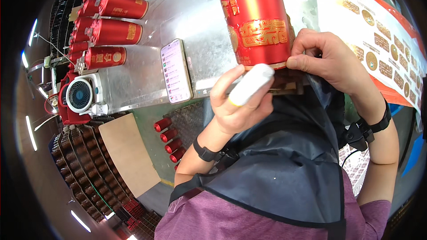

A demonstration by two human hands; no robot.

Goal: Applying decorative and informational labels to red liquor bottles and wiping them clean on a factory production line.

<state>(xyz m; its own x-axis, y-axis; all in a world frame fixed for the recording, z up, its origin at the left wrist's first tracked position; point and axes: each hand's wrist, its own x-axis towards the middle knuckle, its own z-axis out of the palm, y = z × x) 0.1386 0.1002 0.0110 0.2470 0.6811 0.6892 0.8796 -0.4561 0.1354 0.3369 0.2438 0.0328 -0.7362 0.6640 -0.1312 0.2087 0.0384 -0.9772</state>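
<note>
Slippage could scuff the gold patterning (263,33) on the glossy red cylinder (255,2) if the right hand (327,58), pinching its base edge, loosens while the left hand (235,111) grips the rounded white tool (253,84). Right of the lit rectangular phone (175,71), the cylinder's long axis runs outward, base toward the dark apron (280,169).

"Where is the glare?"
"On the table (301,0), the paper (330,22) and the big red can (255,6); the light is bright."
"And the edges?"
"Dark and bent, with tube lights (31,133) glowing left."
</note>
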